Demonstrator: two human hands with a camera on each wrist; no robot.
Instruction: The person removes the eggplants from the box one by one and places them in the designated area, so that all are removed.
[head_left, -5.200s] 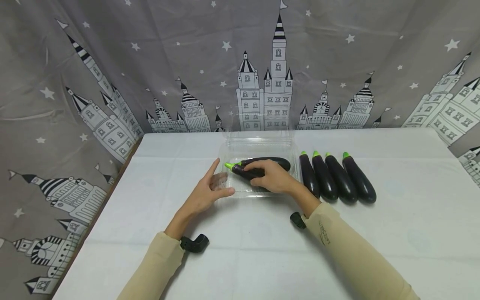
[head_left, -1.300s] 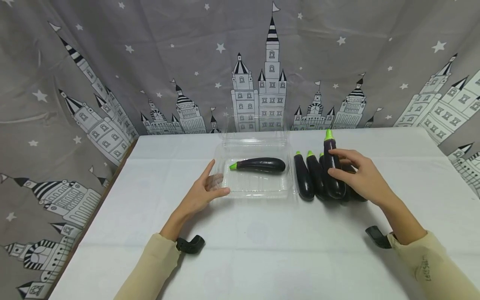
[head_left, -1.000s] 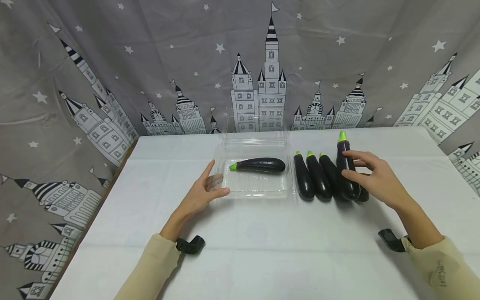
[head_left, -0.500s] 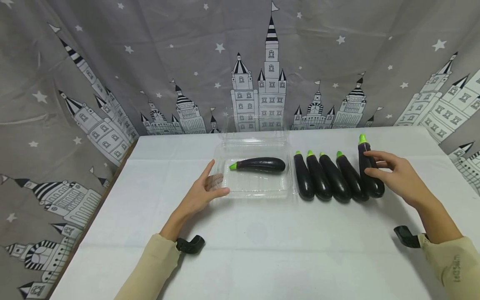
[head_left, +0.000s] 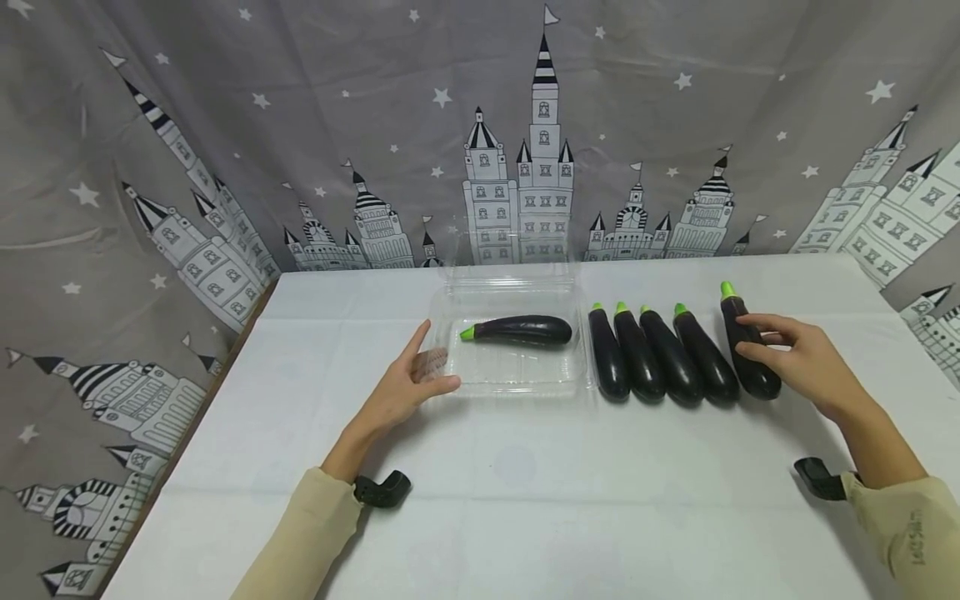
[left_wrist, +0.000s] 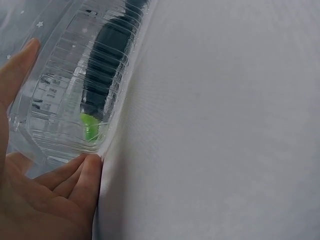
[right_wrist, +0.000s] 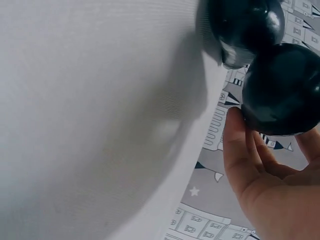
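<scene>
My right hand (head_left: 798, 358) grips a dark purple eggplant (head_left: 742, 346) with a green stem end, at the right end of a row of eggplants (head_left: 667, 358). In the right wrist view the round end of the held eggplant (right_wrist: 282, 92) sits between thumb and fingers, against a neighbouring eggplant (right_wrist: 245, 25). An open clear plastic clamshell box (head_left: 510, 371) stands left of the row with one eggplant (head_left: 525, 329) lying crosswise inside. My left hand (head_left: 405, 387) rests at the box's left side, fingers extended; in the left wrist view its fingertips touch the box corner (left_wrist: 92, 145).
A white cloth (head_left: 480, 500) covers the table. Its left edge (head_left: 202, 400) shows brown. A grey curtain (head_left: 337, 83) with castles and stars hangs behind and at both sides. The box's raised lid (head_left: 513, 250) leans toward the curtain.
From the box, my right hand has brought an eggplant over the row to its right end, lowering it and tipping its stem down in the last half second. My left hand has stayed put.
</scene>
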